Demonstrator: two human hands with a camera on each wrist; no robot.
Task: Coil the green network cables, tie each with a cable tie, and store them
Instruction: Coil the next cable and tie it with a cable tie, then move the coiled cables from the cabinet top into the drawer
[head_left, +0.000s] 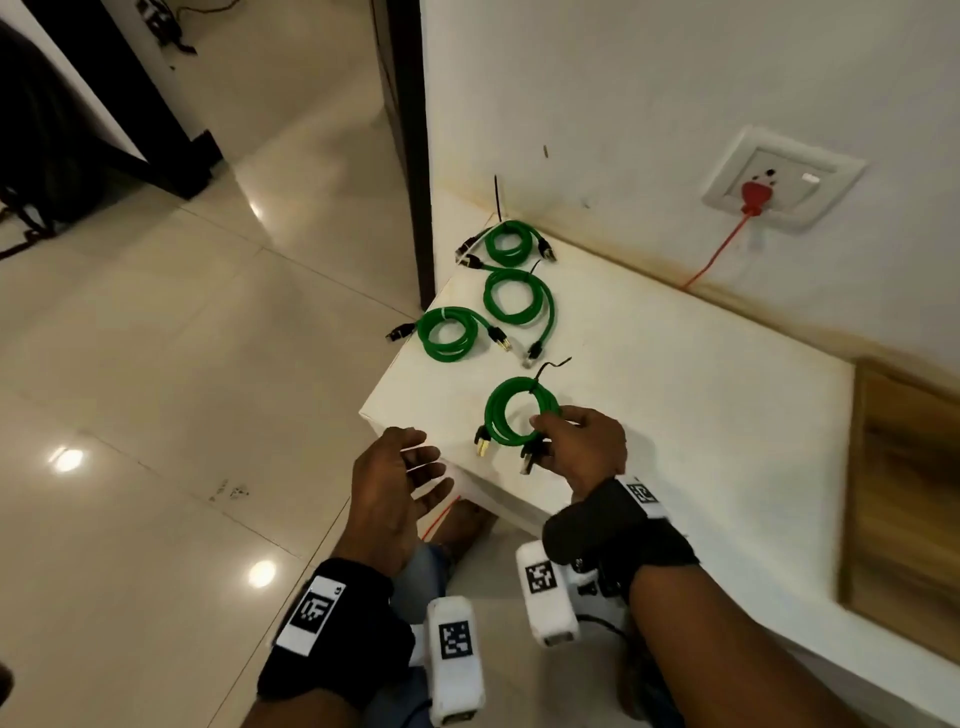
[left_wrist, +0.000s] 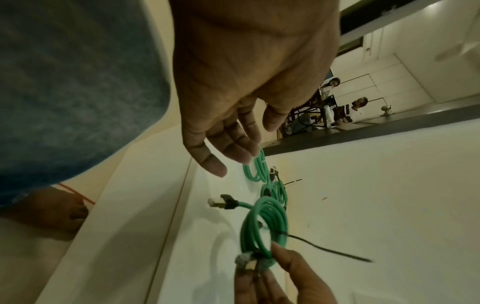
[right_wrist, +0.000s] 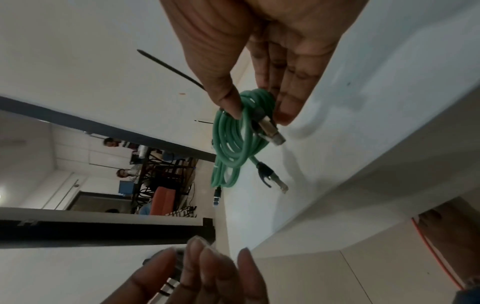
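My right hand (head_left: 558, 434) pinches a coiled green network cable (head_left: 498, 415) just above the near corner of the white ledge (head_left: 675, 374). A black cable tie (head_left: 550, 366) sticks up from the coil's far side, and both plugs hang below it. In the right wrist view thumb and fingers (right_wrist: 226, 98) clamp the coil (right_wrist: 233, 144). My left hand (head_left: 415, 470) hovers left of the coil with fingers spread, holding nothing; the left wrist view shows its bare palm (left_wrist: 246, 72). Three more tied green coils (head_left: 449, 332) (head_left: 517, 299) (head_left: 511, 241) lie farther back on the ledge.
A white wall (head_left: 623, 104) backs the ledge, with a socket (head_left: 779, 179) holding a red plug and orange cord. A wooden panel (head_left: 904, 499) lies at the ledge's right. Glossy floor tiles (head_left: 156, 364) spread left. A dark door frame (head_left: 415, 130) stands behind the coils.
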